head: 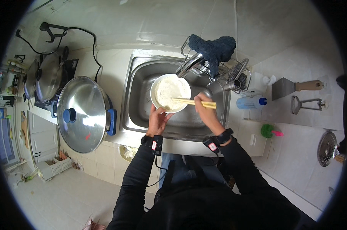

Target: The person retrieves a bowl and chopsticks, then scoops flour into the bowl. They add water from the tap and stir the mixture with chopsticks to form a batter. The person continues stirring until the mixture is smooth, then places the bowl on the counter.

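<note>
My left hand grips the near rim of a white bowl, thumb over the edge and fingers beneath. A pale, floury mixture covers the inside of the bowl. In my right hand is a pair of wooden chopsticks, their tips down in the mixture near the bowl's middle. Both hands are over the stainless steel sink. Just beyond the bowl, the end of the chrome faucet comes close to its far right rim; whether they touch I cannot tell.
A dark blue cloth drapes over the faucet and wire rack. Left of the sink stands a large electric pan with a glass lid. Blue liquid fills a bottle at the right, near a wall-hung scraper and peeler.
</note>
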`<state>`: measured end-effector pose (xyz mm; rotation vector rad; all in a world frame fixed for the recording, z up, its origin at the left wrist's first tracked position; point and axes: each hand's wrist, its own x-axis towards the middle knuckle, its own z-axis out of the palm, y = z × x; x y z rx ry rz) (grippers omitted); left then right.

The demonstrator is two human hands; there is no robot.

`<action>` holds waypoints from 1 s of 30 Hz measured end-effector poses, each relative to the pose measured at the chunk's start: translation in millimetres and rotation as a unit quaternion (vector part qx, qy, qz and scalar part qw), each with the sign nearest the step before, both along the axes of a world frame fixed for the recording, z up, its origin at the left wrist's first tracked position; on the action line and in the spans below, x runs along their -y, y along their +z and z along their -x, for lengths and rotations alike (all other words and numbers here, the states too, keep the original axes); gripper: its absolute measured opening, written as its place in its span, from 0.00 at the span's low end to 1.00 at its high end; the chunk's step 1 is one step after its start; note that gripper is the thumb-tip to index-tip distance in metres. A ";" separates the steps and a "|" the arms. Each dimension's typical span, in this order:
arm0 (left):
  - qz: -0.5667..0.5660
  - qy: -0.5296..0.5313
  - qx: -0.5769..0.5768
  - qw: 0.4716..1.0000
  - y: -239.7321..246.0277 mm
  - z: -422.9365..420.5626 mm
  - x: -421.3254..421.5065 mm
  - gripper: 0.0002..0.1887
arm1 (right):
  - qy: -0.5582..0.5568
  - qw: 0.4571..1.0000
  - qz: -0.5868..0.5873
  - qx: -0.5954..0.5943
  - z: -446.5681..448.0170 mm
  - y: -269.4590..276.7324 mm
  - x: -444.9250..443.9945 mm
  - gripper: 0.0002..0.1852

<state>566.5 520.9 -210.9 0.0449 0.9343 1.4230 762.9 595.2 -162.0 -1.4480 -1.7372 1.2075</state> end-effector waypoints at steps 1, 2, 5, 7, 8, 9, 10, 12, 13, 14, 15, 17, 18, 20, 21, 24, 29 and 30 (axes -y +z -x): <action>-0.005 0.001 0.006 1.000 3.0 1.9 2.8 0.34 | 0.063 0.998 0.019 0.003 -1.0 21.2 5.3 0.05; -0.018 0.001 0.013 1.000 6.4 3.6 5.8 0.34 | 0.127 0.983 -0.129 -0.004 -3.7 43.3 11.1 0.09; -0.017 -0.026 0.024 0.999 18.3 11.9 15.8 0.35 | 0.146 0.971 -0.189 -0.031 -3.8 95.5 7.3 0.09; -0.012 -0.055 0.016 0.998 26.9 16.8 24.6 0.34 | 0.202 0.962 -0.182 -0.005 -6.3 119.4 -2.3 0.06; -0.012 -0.066 0.007 0.998 31.1 19.1 29.1 0.34 | 0.222 0.957 -0.189 -0.006 -5.4 126.7 -7.4 0.07; -0.004 -0.076 -0.005 0.997 34.9 20.5 34.2 0.33 | 0.242 0.950 -0.195 -0.007 -4.6 131.4 -11.5 0.07; -0.023 -0.077 0.001 0.997 38.4 21.3 39.6 0.34 | 0.269 0.938 -0.220 0.001 -3.9 134.1 -15.3 0.09; -0.009 -0.080 0.009 0.997 43.6 23.6 48.0 0.34 | 0.249 0.947 -0.202 0.021 -6.1 136.3 -16.9 0.09; -0.006 -0.079 0.015 0.997 45.6 24.7 52.3 0.34 | 0.233 0.955 -0.180 0.040 -8.3 136.4 -15.2 0.09; -0.006 -0.077 0.013 0.997 46.8 24.9 55.4 0.34 | 0.207 0.962 -0.179 0.016 -9.2 135.1 -11.1 0.10; -0.009 -0.074 0.012 0.997 47.3 24.3 57.6 0.33 | 0.199 0.969 -0.143 0.032 -10.9 134.0 -5.8 0.11; -0.010 -0.059 0.019 0.998 46.9 22.1 60.6 0.33 | 0.172 0.981 -0.055 0.075 -14.9 131.6 9.5 0.12; -0.011 -0.048 0.027 0.998 45.9 20.4 60.5 0.33 | 0.155 0.981 -0.097 0.057 -12.5 127.5 19.0 0.15; -0.012 -0.030 0.033 0.999 44.9 18.8 61.1 0.33 | 0.134 0.987 -0.053 0.073 -9.3 121.8 35.7 0.15; -0.012 -0.024 0.031 0.999 44.8 18.2 61.4 0.33 | 0.127 0.988 -0.045 0.078 -5.9 118.6 43.2 0.15; -0.021 -0.014 0.011 1.000 45.6 17.1 62.6 0.32 | 0.098 0.994 -0.026 0.035 7.2 108.7 57.3 0.16; -0.035 0.005 0.013 0.999 49.0 15.0 65.8 0.33 | 0.042 0.997 -0.062 0.012 20.9 105.0 55.3 0.15; -0.035 0.006 0.008 0.999 49.6 14.5 66.7 0.33 | 0.020 0.996 -0.075 0.044 24.4 105.6 54.1 0.14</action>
